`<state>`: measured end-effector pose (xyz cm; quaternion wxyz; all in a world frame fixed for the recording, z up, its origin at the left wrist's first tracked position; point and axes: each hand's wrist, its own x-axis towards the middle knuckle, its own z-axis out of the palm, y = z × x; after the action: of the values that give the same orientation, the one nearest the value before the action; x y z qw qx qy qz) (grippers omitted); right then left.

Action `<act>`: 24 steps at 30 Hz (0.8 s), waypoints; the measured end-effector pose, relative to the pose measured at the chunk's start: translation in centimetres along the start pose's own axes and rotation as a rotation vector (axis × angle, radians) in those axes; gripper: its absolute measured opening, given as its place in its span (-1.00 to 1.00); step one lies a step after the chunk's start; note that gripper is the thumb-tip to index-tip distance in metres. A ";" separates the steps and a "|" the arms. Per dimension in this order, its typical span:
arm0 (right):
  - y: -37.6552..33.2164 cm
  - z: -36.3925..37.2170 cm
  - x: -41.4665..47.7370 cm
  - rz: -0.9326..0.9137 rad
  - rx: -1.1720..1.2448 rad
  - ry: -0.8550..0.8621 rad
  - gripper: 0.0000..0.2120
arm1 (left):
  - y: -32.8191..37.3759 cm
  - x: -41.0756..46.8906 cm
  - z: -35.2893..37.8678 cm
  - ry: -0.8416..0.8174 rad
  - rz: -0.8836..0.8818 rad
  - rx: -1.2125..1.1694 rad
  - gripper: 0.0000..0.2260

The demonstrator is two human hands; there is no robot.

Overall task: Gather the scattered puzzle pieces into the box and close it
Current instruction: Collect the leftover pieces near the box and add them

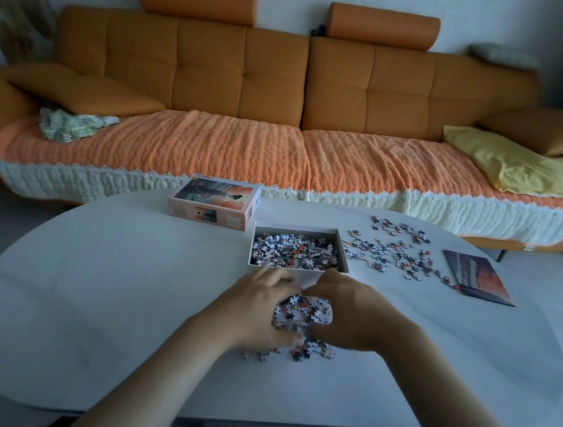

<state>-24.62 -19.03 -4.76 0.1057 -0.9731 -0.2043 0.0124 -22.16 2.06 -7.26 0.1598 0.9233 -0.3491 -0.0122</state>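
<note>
Head view: left hand (pixel 257 309) and right hand (pixel 349 313) cup fingers around a puzzle-piece heap (pixel 303 313) near the table's (pixel 94 281) front edge, before the open box (pixel 299 251).

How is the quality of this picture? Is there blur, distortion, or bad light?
Head view: dim, flat light with no glare; the wide lens bends the sofa and table edges; the left hand is motion-blurred, the right hand sharper; the pile between them and the box stay fairly clear.
</note>
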 end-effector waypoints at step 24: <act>-2.5 1.2 1.1 0.249 0.133 -0.040 -0.58 | -0.5 -0.7 0.8 0.101 -0.079 -0.117 -0.63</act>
<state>-24.62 -16.14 -5.40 0.1633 -0.9814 -0.0829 0.0582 -22.49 2.63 -8.19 0.2304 0.9248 -0.3027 0.0074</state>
